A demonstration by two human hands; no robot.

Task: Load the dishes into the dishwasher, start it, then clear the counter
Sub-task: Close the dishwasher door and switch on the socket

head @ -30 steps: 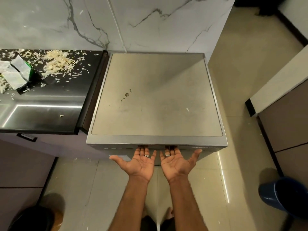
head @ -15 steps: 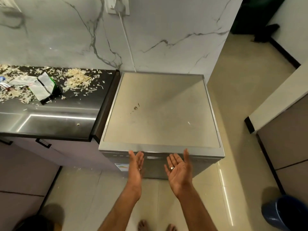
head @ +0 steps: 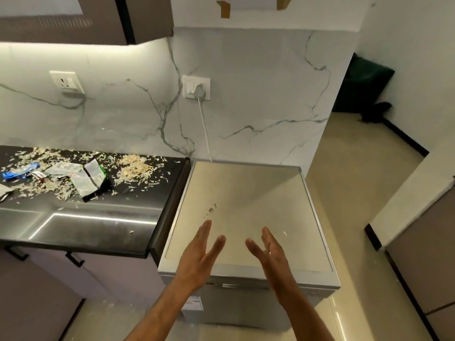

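Both hands raised off dishwasher [head: 246, 217] front: left hand [head: 197, 257], right hand [head: 270, 254]; flat, empty

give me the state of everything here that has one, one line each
dishwasher: door shut
left hand: open, holding nothing
right hand: open, holding nothing
plug: in the wall socket
counter: littered with shreds and wrappers
green packet: torn open, lying flat
blue wrapper: crumpled

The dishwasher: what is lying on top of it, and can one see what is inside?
On the dishwasher top lie only a small dark smudge and a white fleck. Both open hands, left and right, hover above it. Its door is shut, so the inside is hidden.
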